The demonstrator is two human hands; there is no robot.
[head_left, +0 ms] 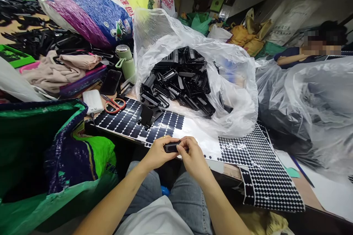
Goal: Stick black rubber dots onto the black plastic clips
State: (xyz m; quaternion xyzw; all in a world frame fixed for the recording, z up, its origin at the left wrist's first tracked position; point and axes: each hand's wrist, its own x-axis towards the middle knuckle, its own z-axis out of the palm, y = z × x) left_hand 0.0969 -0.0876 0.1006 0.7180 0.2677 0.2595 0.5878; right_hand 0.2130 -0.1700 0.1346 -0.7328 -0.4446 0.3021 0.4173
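Near the table's front edge, my left hand [160, 152] grips the left end of a small black part [171, 147] with a textured face. My right hand [191, 152] has its thumb and fingers closed on the right end of the same part. Beyond my hands, a clear plastic bag [237, 117] lies open with a heap of black plastic parts [179, 77] in it. A sheet of dark oblong stickers [118, 119] lies to the left, with a black piece [149, 115] on it. Sheets of round black stickers [264, 154] lie to the right.
Red-handled scissors [115, 105], a white power bank [93, 101], a phone [110, 82] and a green bottle [125, 62] stand or lie at the left. A green bag [24, 147] gapes at lower left. Another plastic bag [309, 106] is at right; a person [292, 57] sits behind it.
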